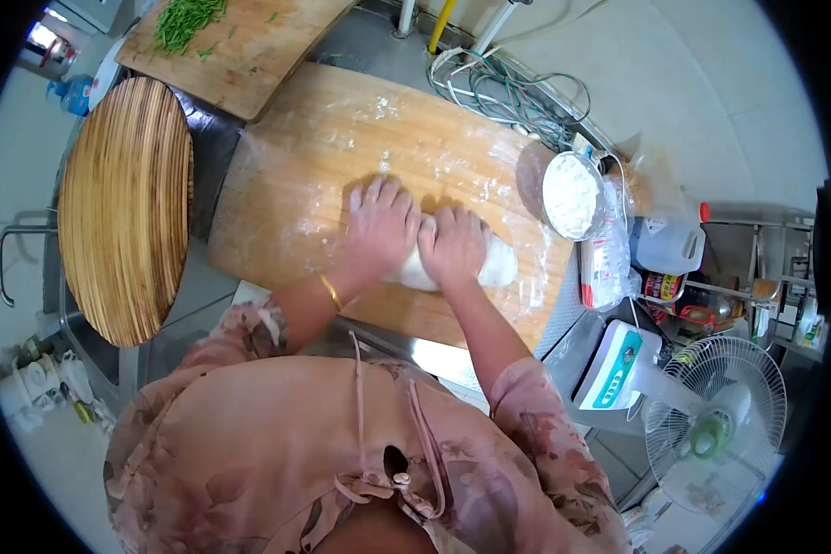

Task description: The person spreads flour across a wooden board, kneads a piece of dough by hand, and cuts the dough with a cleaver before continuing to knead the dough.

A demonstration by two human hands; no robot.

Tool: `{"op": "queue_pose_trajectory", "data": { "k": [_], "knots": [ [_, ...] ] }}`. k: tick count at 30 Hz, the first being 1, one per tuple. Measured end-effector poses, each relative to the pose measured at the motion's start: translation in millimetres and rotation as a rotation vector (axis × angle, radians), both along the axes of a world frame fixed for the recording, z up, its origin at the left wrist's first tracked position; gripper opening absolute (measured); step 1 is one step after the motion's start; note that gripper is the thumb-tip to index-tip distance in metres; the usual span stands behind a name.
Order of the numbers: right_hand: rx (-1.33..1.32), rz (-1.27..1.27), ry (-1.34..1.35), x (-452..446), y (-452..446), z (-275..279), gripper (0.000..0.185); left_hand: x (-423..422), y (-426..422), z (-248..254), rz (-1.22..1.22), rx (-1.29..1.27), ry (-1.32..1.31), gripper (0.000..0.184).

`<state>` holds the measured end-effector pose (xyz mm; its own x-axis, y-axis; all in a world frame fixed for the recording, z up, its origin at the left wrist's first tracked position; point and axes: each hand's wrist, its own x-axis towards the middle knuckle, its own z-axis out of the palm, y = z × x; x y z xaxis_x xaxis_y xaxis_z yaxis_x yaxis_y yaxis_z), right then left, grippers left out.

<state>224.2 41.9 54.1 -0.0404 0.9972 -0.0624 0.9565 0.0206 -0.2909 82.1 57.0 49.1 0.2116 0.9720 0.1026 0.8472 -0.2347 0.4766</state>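
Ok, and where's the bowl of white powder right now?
In the head view, the bowl of white powder is right of both hands, at the floured board's right edge, between the coiled cables and the plastic-wrapped package.

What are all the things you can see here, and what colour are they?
Dough: one, white, under the hands
Big board: one, light brown, in the middle, floury
Second board: one, brown, top left
Chopped greens: one pile, green, on the second board
Striped oval wooden piece: one, brown, left
Bowl of white powder: one, right
Cables: tangled, green and white, behind the big board
Pipe: one, yellow, top
Jug: one, see-through, right
Fan: one, whitish, lower right
Other small things: too cluttered to count
Bracelet: one, gold, left arm
Sleeves: two, pink, flowery
Left hand, right hand: on the dough
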Motion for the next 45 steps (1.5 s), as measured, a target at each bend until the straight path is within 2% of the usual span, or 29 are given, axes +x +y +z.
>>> {"op": "queue_pose_trajectory", "data": {
  "k": [2,6,9,11,12,16,18,21,22,25,28,31,34,35,38,41,42,44,45],
  "knots": [
    [0.010,-0.091,-0.037,-2.7,25.2,-2.5,0.048,3.7,27.9,-6.9,0.038,0.107,0.094,0.039],
    [-0.011,-0.266,-0.008,-5.8,49.4,0.7,0.056,10.1,59.0,-4.5,0.056,-0.126,0.012,0.050],
    [-0.277,-0.132,-0.032,-2.2,11.2,26.6,0.057,0.1,24.7,2.0,-0.140,-0.193,0.089,0.052],
    [-0.071,-0.040,0.037,7.5,-48.8,27.4,0.054,-13.1,-19.1,-2.3,-0.197,-0.230,-0.094,0.058],
    [0.009,0.028,0.069,14.5,-76.5,29.0,0.054,-20.8,-45.9,4.4,-0.244,-0.188,-0.027,0.061],
    [0.004,0.262,-0.064,40.0,-150.8,24.3,0.077,-53.1,-109.6,29.5,-0.561,0.063,0.206,0.073],
    [0.110,0.307,-0.098,45.7,-153.9,-7.1,0.093,-48.3,-102.8,24.7,-0.525,0.085,0.215,0.082],
    [0.046,0.268,-0.169,41.4,-114.6,-7.8,0.105,-31.6,-81.7,-4.0,-0.416,0.130,0.225,0.090],
    [-0.022,0.239,-0.149,38.2,-97.1,9.7,0.103,-26.0,-70.9,-9.9,-0.363,0.146,0.228,0.091],
    [-0.276,0.208,-0.123,43.0,-42.6,36.1,0.091,-19.4,-23.5,30.1,-0.406,-0.260,0.092,0.086],
    [-0.566,0.236,0.047,47.5,16.3,52.3,0.079,-17.9,43.9,38.5,-0.624,-0.696,0.097,0.077],
    [-0.215,0.215,-0.048,31.6,-0.6,78.4,0.073,-24.9,26.6,80.5,-0.455,-0.340,0.232,0.084],
    [0.274,0.224,-0.101,13.5,-51.3,47.8,0.068,-49.6,-17.7,60.3,-0.371,0.137,0.219,0.092],
    [0.417,0.227,-0.121,7.9,-69.3,36.4,0.067,-58.4,-35.2,48.9,-0.420,0.111,0.243,0.095],
    [0.199,0.295,-0.051,2.6,-102.5,23.9,0.062,-82.3,-64.0,23.1,-0.555,0.093,0.292,0.099],
    [0.229,0.072,0.211,7.5,-79.5,42.0,0.061,-73.9,-50.0,41.2,-0.355,0.002,0.042,0.088],
    [0.285,0.086,0.153,12.5,-60.1,39.8,0.059,-66.9,-38.2,36.0,-0.313,0.010,0.023,0.084],
    [0.073,0.069,0.135,16.9,-20.2,23.6,0.061,-51.7,-14.4,18.3,-0.229,0.022,-0.015,0.077],
    [-0.035,0.059,0.127,18.6,-5.8,18.7,0.062,-47.3,-0.2,17.1,-0.210,-0.176,-0.004,0.076]
  ]
}}
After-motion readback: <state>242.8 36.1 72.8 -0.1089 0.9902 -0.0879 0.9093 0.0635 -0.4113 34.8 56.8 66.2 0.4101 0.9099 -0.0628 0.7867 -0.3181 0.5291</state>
